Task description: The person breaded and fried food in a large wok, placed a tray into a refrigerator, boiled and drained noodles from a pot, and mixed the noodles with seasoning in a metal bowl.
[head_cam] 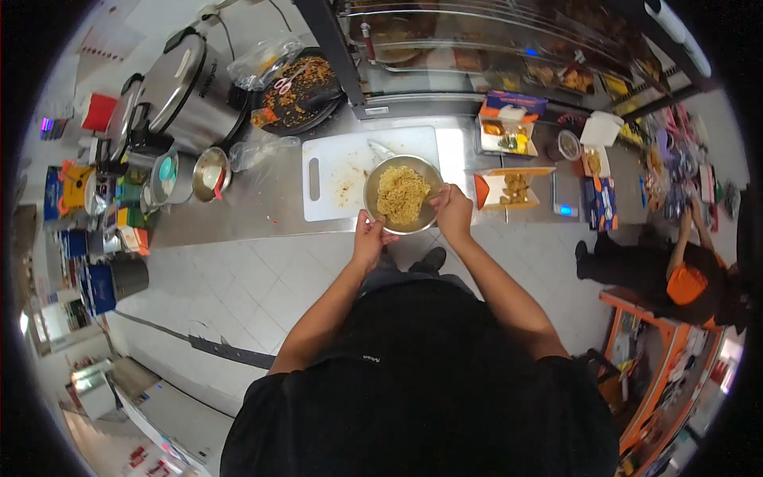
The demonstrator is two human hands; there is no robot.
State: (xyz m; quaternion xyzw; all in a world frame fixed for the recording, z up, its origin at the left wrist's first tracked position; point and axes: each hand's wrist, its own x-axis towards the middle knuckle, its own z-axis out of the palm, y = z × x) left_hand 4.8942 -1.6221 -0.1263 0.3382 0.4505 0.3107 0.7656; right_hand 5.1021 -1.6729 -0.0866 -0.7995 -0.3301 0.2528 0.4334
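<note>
Both of my hands grip a round metal bowl by its rim, over the near edge of a white plastic cutting board. Yellow noodles fill much of the bowl. My left hand pinches the rim at the lower left. On the opposite side, my right hand holds the rim at the right. A knife lies on the board behind the bowl, partly hidden by it. Crumbs and stains mark the board's surface.
Open food boxes and a carton of fried pieces stand to the right. At the left are a black pan with scissors, a large pressure cooker and metal bowls. A glass display case rises behind. Another person works at far right.
</note>
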